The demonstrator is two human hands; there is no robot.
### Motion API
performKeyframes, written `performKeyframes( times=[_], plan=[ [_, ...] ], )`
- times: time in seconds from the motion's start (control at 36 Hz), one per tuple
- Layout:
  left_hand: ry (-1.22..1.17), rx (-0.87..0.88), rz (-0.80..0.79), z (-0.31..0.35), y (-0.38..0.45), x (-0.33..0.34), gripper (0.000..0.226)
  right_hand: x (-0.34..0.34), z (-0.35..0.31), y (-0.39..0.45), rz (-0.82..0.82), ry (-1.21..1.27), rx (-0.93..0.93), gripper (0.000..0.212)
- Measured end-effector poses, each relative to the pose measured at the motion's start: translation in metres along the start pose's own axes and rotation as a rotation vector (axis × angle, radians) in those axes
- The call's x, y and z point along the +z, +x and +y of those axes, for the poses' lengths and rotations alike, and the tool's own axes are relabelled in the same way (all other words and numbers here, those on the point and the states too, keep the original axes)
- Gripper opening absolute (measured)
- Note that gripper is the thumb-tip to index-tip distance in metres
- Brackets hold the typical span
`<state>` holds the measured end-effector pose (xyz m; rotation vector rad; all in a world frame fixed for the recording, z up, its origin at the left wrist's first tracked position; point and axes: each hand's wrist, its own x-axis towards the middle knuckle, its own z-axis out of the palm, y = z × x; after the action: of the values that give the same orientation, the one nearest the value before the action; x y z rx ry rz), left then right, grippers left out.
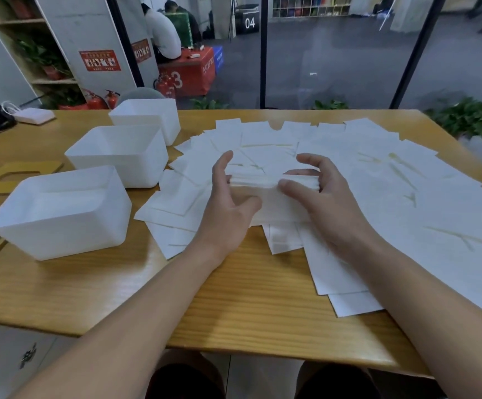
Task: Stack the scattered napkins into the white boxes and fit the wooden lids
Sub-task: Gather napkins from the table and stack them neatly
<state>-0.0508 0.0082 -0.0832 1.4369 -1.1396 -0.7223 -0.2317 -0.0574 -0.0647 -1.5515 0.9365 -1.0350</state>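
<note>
A: What sits nearest, taking the napkin stack (265, 194) as the landmark?

B: The two hands flank it. The left hand (229, 203) presses its left edge, fingers nearly straight and upright, thumb reaching under the near side. The right hand (324, 197) curls over its right end, thumb lying along the near edge and the fingers (310, 161) arched over the far corner, so this hand grips the stack.

A: So the stack lies between the palms?

B: Yes, squeezed from both sides, resting on the loose napkins (407, 197) that spread around and beyond it over the wooden table (234, 306).

A: And left of the stack?

B: Three white boxes: the nearest box (61, 211), the middle box (118, 155), then the far box (147, 118). A wooden lid (9, 175) lies flat beyond the nearest box, partly hidden by it.
</note>
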Motion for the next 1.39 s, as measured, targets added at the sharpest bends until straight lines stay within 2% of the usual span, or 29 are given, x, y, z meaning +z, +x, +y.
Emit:
performKeyframes(
  times=[0.08, 0.22, 0.36, 0.47, 0.61, 0.75, 0.81, 0.89, 1.08, 1.17, 1.31, 1.39],
  plan=[
    [0.025, 0.021, -0.027, 0.003, -0.006, 0.004, 0.095, 0.01, -0.001, -0.003, 0.041, 0.004, 0.002, 0.046],
    [-0.016, 0.037, 0.064, 0.002, -0.003, 0.0, 0.099, 0.014, -0.001, 0.001, 0.142, 0.012, 0.017, 0.035],
    [0.038, 0.063, 0.021, 0.0, -0.003, 0.003, 0.102, 0.018, 0.002, -0.002, 0.114, 0.025, 0.028, 0.022],
    [0.011, 0.024, 0.062, -0.003, 0.003, -0.001, 0.095, 0.02, -0.002, -0.002, 0.121, 0.04, 0.023, 0.017],
    [0.017, 0.064, 0.056, -0.001, 0.0, -0.001, 0.085, 0.01, -0.009, -0.002, 0.018, 0.055, 0.043, 0.03],
    [0.006, 0.092, 0.066, 0.001, 0.002, -0.004, 0.07, -0.02, -0.012, -0.005, -0.273, -0.234, 0.019, 0.059],
    [-0.012, 0.101, 0.054, 0.004, -0.001, -0.003, 0.067, -0.025, -0.01, -0.005, -0.239, -0.256, -0.041, 0.052],
    [-0.047, 0.107, 0.06, 0.01, -0.004, -0.007, 0.065, -0.024, -0.012, -0.008, -0.146, -0.127, -0.116, 0.026],
    [-0.047, 0.107, 0.046, 0.031, -0.017, -0.027, 0.059, -0.011, -0.032, -0.02, -0.095, -0.013, -0.109, 0.014],
    [-0.041, 0.13, 0.044, 0.039, -0.024, -0.037, 0.056, -0.003, -0.04, -0.026, -0.089, -0.028, -0.067, 0.018],
    [-0.098, 0.082, 0.034, 0.05, -0.032, -0.066, 0.064, 0.011, -0.054, -0.035, -0.096, -0.034, -0.009, 0.042],
    [-0.129, 0.055, 0.02, 0.057, -0.036, -0.09, 0.068, 0.026, -0.067, -0.037, -0.062, -0.041, -0.017, 0.042]
  ],
)
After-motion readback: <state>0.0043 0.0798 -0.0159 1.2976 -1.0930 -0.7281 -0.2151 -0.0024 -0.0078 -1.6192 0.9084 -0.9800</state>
